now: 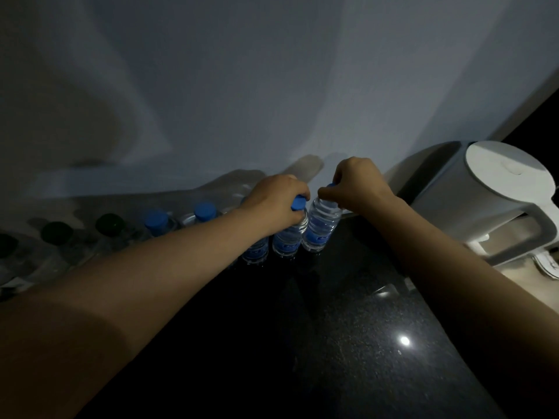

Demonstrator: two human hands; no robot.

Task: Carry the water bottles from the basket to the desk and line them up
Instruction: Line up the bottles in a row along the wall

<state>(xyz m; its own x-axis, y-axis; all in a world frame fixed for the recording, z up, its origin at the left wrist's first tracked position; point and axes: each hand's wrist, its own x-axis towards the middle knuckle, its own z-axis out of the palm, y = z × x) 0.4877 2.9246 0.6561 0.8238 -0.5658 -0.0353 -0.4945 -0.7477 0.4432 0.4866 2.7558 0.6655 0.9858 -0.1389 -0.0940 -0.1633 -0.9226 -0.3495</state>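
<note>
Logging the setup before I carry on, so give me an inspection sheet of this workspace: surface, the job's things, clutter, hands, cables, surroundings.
Surface: dark speckled desk, glossy, with one glare spot.
Job's things: left bottle and right bottle, both blue-capped, upright side by side at the row's right end; more blue-capped bottles and dark-capped bottles stand along the wall to their left. Basket not in view.
Clutter: white kettle at the right.
Hands: left hand grips the left bottle's cap; right hand grips the right bottle's cap.
Cables: none clearly seen; white item beside the kettle is too cropped to tell.
Surroundings: plain pale wall, dim light.
</note>
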